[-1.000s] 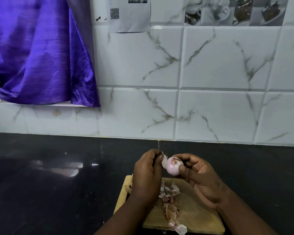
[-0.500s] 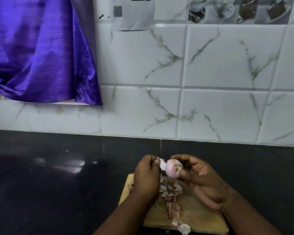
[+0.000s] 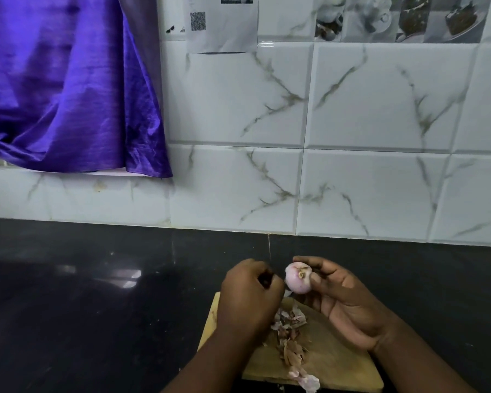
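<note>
A small, pale pink peeled onion (image 3: 298,280) is held up above a wooden cutting board (image 3: 338,364), its root end facing me. My right hand (image 3: 346,304) grips it between the fingertips and thumb. My left hand (image 3: 247,296) is curled just left of the onion. Its fingertips pinch a small strip of onion skin (image 3: 288,293) at the onion's lower left side. What lies inside the left fist is hidden. Several loose scraps of peeled skin (image 3: 291,336) lie in a line down the board.
The board sits on a glossy black counter (image 3: 97,307) that runs left and right. A white marbled tile wall (image 3: 380,109) stands behind it. A purple curtain (image 3: 68,86) hangs at the upper left, and a paper sheet (image 3: 221,24) is stuck on the wall.
Both hands have dropped slightly and drawn a little apart. The strip of skin at the onion's left has been pulled down and looks smaller. The onion has turned, so its root faces me.
</note>
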The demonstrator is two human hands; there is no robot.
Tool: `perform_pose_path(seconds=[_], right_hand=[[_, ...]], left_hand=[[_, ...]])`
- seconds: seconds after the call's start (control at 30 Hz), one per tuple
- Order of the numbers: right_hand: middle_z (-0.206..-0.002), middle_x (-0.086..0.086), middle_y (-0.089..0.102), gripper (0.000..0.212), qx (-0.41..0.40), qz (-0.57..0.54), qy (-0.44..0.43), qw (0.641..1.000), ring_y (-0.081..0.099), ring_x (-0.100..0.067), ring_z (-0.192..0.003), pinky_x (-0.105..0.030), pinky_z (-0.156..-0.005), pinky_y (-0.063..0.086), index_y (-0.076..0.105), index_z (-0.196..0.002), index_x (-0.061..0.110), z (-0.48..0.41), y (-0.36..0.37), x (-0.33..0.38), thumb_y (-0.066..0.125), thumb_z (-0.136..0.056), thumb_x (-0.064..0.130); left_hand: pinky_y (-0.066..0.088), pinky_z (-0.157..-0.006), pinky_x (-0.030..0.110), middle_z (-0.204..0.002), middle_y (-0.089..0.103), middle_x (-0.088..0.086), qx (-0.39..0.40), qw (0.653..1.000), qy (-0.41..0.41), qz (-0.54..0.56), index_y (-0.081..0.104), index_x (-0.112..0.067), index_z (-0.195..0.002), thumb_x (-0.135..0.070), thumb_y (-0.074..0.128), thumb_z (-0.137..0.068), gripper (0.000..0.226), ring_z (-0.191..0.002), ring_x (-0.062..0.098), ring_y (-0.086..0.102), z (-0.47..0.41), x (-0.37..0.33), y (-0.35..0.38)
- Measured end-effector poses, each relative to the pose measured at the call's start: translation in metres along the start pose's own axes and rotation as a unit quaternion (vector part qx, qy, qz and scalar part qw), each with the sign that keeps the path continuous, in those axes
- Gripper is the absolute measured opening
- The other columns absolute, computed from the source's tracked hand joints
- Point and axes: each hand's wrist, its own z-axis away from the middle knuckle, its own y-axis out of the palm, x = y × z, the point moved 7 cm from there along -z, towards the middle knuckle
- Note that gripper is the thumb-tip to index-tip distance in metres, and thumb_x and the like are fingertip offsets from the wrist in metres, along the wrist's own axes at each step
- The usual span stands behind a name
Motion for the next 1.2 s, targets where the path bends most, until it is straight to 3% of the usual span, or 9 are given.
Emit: perform_pose_path(seconds=[0.1, 0.2, 0.33, 0.43, 0.57, 0.7, 1.0, 1.13, 1.2], right_hand=[[-0.133, -0.027, 0.065, 0.065, -0.014, 0.013, 0.008, 1.0, 0.069, -0.031, -0.11, -0.04, -0.091, 0.06, 0.068, -0.127, 0.003, 0.002, -0.003, 0.002, 0.092, -0.07, 0.023], [-0.129, -0.026, 0.067, 0.059, -0.022, 0.021, 0.02, 0.999, 0.071, -0.03, -0.107, -0.038, -0.086, 0.061, 0.069, -0.125, 0.003, 0.003, -0.003, 0.002, 0.091, -0.073, 0.02], [-0.125, -0.028, 0.069, 0.034, -0.052, 0.042, 0.019, 0.998, 0.071, -0.033, -0.104, -0.038, -0.084, 0.063, 0.07, -0.122, 0.002, 0.004, -0.006, 0.004, 0.068, -0.088, 0.005], [-0.124, -0.029, 0.069, 0.033, -0.062, 0.063, 0.018, 0.996, 0.069, -0.036, -0.106, -0.045, -0.091, 0.057, 0.07, -0.122, 0.002, 0.004, -0.007, 0.006, 0.068, -0.09, 0.007], [-0.12, -0.028, 0.071, 0.033, -0.062, 0.069, 0.016, 0.996, 0.071, -0.035, -0.101, -0.044, -0.088, 0.06, 0.07, -0.12, 0.003, 0.004, -0.007, 0.006, 0.071, -0.087, 0.007], [-0.122, -0.029, 0.069, 0.043, -0.05, 0.083, 0.018, 0.995, 0.071, -0.038, -0.103, -0.045, -0.087, 0.06, 0.07, -0.121, 0.006, 0.004, -0.005, 0.006, 0.08, -0.079, 0.007], [-0.118, -0.026, 0.069, 0.064, 0.007, 0.061, 0.006, 0.998, 0.07, -0.034, -0.098, -0.039, -0.081, 0.06, 0.067, -0.128, 0.011, 0.006, 0.002, 0.011, 0.082, -0.066, 0.008], [-0.115, -0.028, 0.07, 0.058, -0.005, 0.024, 0.009, 1.0, 0.072, -0.032, -0.094, -0.039, -0.078, 0.063, 0.068, -0.124, 0.007, 0.005, -0.001, 0.012, 0.081, -0.067, 0.009], [-0.114, -0.027, 0.072, 0.053, -0.019, 0.029, 0.011, 0.999, 0.073, -0.03, -0.093, -0.038, -0.077, 0.063, 0.069, -0.122, 0.006, 0.004, -0.002, 0.011, 0.081, -0.071, 0.01]], left_hand=[[0.041, -0.054, 0.037, -0.062, 0.054, 0.002, 0.0, 0.998, 0.007, -0.056, 0.055, -0.012, -0.055, -0.038, 0.064, -0.095, 0.049, -0.059, 0.015, 0.054, -0.003, 0.006, -0.002], [0.038, -0.055, 0.029, -0.069, 0.057, -0.003, 0.014, 0.992, 0.025, -0.119, 0.059, -0.017, -0.062, -0.042, 0.067, -0.095, 0.042, -0.064, 0.011, 0.054, -0.001, 0.005, 0.0], [0.046, -0.063, 0.025, -0.085, 0.061, -0.013, 0.001, 0.994, 0.105, -0.003, 0.065, -0.029, -0.085, -0.035, 0.066, -0.092, 0.009, -0.081, 0.006, 0.059, -0.002, -0.01, -0.003], [0.047, -0.072, 0.017, -0.1, 0.063, -0.019, 0.018, 0.985, 0.159, 0.07, 0.07, -0.028, -0.104, -0.033, 0.062, -0.09, 0.017, -0.093, 0.006, 0.062, 0.002, -0.021, -0.005], [0.045, -0.072, 0.015, -0.103, 0.059, -0.02, 0.023, 0.98, 0.192, 0.055, 0.07, -0.028, -0.103, -0.032, 0.071, -0.094, 0.009, -0.091, 0.007, 0.059, 0.002, -0.023, 0.0], [0.051, -0.07, 0.029, -0.098, 0.059, -0.017, -0.003, 0.983, 0.168, 0.072, 0.066, -0.026, -0.095, -0.017, 0.069, -0.096, 0.009, -0.088, 0.01, 0.06, -0.002, -0.014, 0.001], [0.036, -0.06, 0.02, -0.089, 0.059, -0.014, -0.025, 0.999, 0.009, -0.032, 0.061, -0.031, -0.087, -0.021, 0.074, -0.089, 0.016, -0.076, 0.003, 0.055, -0.009, 0.017, -0.004], [0.037, -0.06, 0.017, -0.093, 0.065, -0.017, 0.025, 0.998, 0.017, -0.047, 0.068, -0.034, -0.094, -0.012, 0.07, -0.084, 0.025, -0.08, 0.003, 0.058, -0.007, 0.016, 0.002], [0.041, -0.06, 0.02, -0.086, 0.068, -0.017, 0.024, 0.998, 0.046, -0.018, 0.073, -0.033, -0.091, -0.019, 0.069, -0.087, 0.015, -0.078, 0.003, 0.061, -0.005, 0.006, 0.002]])
